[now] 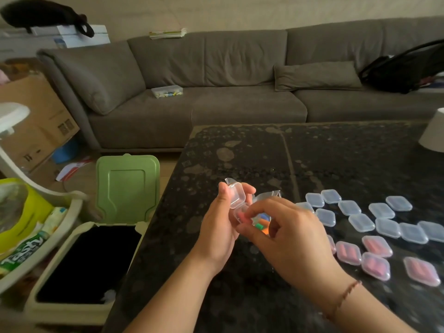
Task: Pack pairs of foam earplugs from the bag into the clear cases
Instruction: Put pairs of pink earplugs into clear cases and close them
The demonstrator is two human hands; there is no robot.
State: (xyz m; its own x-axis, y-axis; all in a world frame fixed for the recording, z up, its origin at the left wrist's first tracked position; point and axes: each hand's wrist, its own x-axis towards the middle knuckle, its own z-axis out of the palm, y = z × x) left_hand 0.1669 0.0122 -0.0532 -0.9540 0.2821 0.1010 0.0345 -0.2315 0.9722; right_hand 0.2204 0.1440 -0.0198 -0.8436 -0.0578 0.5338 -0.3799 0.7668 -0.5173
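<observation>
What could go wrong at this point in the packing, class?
The left hand holds the open case in mid-air beside the table edge, so an earplug could slip and fall into the open bin below. The small bag in the right hand may also spill.

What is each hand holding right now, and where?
Left hand grips an open clear case around its sides. Right hand holds the earplug bag at its lower end.
</observation>
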